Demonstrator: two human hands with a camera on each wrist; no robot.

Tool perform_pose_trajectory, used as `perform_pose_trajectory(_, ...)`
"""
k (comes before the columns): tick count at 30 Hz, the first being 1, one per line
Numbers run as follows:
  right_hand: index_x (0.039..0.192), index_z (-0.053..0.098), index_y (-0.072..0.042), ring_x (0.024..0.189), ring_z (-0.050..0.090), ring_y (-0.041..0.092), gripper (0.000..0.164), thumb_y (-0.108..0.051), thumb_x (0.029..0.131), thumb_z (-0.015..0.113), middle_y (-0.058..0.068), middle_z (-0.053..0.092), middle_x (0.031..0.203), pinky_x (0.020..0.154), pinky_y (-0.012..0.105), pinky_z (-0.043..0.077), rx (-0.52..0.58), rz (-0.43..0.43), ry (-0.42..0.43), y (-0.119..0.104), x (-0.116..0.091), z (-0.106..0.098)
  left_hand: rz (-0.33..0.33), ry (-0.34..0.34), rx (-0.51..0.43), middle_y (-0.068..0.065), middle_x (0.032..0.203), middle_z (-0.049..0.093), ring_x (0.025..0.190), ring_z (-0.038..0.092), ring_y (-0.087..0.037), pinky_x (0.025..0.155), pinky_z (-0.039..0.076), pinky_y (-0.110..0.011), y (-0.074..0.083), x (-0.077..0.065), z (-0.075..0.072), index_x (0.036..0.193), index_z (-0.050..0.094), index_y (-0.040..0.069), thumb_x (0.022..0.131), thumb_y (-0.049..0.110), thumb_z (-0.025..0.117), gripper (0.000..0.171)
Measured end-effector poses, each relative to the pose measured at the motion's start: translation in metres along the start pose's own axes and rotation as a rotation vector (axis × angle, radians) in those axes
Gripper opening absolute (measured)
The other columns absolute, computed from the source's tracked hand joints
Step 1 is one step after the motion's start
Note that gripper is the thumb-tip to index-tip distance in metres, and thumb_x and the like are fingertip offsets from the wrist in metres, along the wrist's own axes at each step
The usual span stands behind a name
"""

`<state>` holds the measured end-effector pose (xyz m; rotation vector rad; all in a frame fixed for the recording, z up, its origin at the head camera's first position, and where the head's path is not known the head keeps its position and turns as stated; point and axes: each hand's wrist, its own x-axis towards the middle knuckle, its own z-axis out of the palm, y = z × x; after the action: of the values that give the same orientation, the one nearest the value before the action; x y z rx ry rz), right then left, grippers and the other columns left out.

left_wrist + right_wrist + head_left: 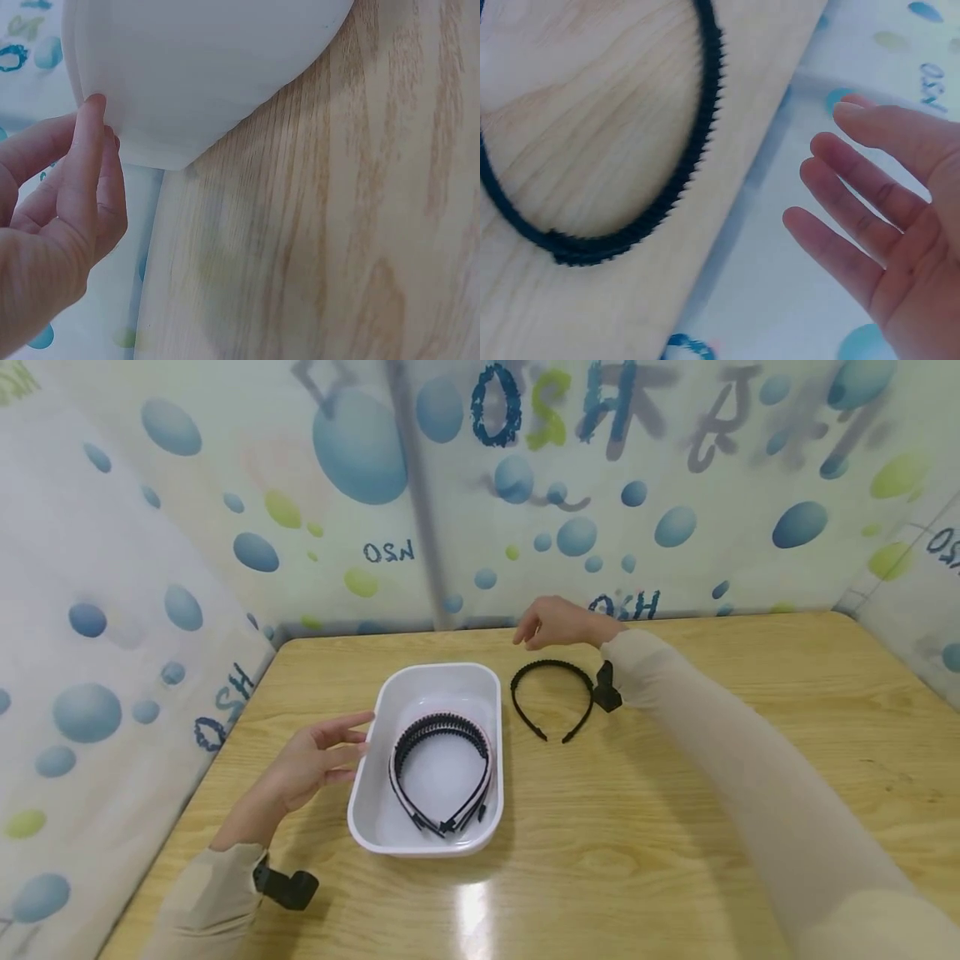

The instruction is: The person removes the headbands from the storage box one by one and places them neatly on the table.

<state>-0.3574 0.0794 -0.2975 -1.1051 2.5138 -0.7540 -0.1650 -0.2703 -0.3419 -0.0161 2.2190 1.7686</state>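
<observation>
My left hand (pixel 309 763) is at the left side of a white plastic tub (pixel 363 810), its fingers loosely spread near the rim. In the left wrist view its fingertips meet the outer wall of the tub (pixel 202 67). Several headbands (pixel 442 720), black and pale pink, lie stacked inside the tub. To the right of the tub a single black headband (pixel 552 663) lies on the table, its ends toward me. My right hand (pixel 564 622) hovers just beyond that headband's curved top, holding nothing. The right wrist view shows its relaxed fingers apart from the toothed headband (pixel 705 127).
The wooden table (pixel 675 852) runs back to a wall (pixel 465 535) covered with a sheet of blue and green dots and letters. Another covered wall (pixel 120 635) stands close along the left edge. Each wrist wears a black camera mount (pixel 285 885).
</observation>
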Motion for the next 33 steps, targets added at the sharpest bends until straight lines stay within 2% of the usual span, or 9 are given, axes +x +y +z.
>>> perform_pose_trajectory(4, 0.103, 0.07, -0.004, 0.096, 0.058, 0.025, 0.019, -0.002, 0.086, 0.061, 0.015, 0.064, 0.104, 0.083, 0.04, 0.049, -0.009, -0.033, -0.02, -0.018, -0.001, -0.003, -0.004, 0.002, 0.011, -0.016, 0.115, 0.047, 0.091, 0.058, -0.011, 0.076, 0.054, -0.028, -0.001, -0.001, 0.0, 0.14, 0.036, 0.003, 0.089, 0.013, 0.061, 0.057)
perform_pose_trajectory(9, 0.103, 0.07, -0.006, 0.095, 0.059, 0.023, 0.019, -0.005, 0.086, 0.062, 0.008, 0.065, 0.101, 0.083, 0.036, 0.049, -0.044, -0.056, -0.035, -0.043, -0.002, -0.004, -0.011, 0.007, 0.01, -0.014, 0.113, 0.047, 0.09, 0.058, -0.011, 0.076, 0.054, -0.028, -0.001, -0.003, -0.002, 0.14, 0.035, 0.003, 0.089, 0.013, 0.061, 0.058)
perform_pose_trajectory(16, 0.103, 0.069, -0.007, 0.093, 0.059, 0.02, 0.018, -0.006, 0.087, 0.061, 0.005, 0.066, 0.099, 0.081, 0.033, 0.05, -0.076, -0.124, -0.078, -0.071, -0.007, 0.002, -0.003, -0.01, -0.005, -0.013, 0.113, 0.047, 0.089, 0.058, -0.01, 0.075, 0.054, -0.027, 0.0, -0.005, -0.003, 0.141, 0.033, 0.002, 0.09, 0.013, 0.06, 0.059)
perform_pose_trajectory(22, 0.105, 0.069, -0.006, 0.09, 0.06, 0.017, 0.019, -0.008, 0.087, 0.062, 0.007, 0.066, 0.101, 0.078, 0.029, 0.05, -0.1, -0.141, -0.113, -0.084, -0.01, 0.013, 0.0, -0.016, -0.029, -0.013, 0.111, 0.048, 0.088, 0.058, -0.009, 0.074, 0.054, -0.026, 0.0, -0.004, -0.001, 0.141, 0.033, 0.001, 0.09, 0.011, 0.06, 0.059)
perform_pose_trajectory(27, 0.105, 0.07, -0.008, 0.088, 0.06, 0.016, 0.02, -0.008, 0.086, 0.063, 0.006, 0.066, 0.101, 0.076, 0.028, 0.05, -0.139, -0.16, -0.11, -0.093, -0.012, 0.022, 0.007, -0.021, -0.041, -0.012, 0.11, 0.05, 0.089, 0.059, -0.009, 0.074, 0.054, -0.026, -0.001, -0.003, -0.001, 0.14, 0.034, 0.0, 0.09, 0.01, 0.06, 0.058)
perform_pose_trajectory(33, 0.104, 0.069, -0.006, 0.088, 0.058, 0.014, 0.019, -0.007, 0.086, 0.062, 0.006, 0.066, 0.101, 0.075, 0.024, 0.049, -0.127, -0.182, -0.129, -0.1, -0.014, 0.033, 0.008, -0.026, -0.043, -0.012, 0.11, 0.049, 0.088, 0.059, -0.009, 0.074, 0.054, -0.026, 0.0, -0.001, 0.0, 0.14, 0.034, 0.001, 0.09, 0.01, 0.06, 0.058)
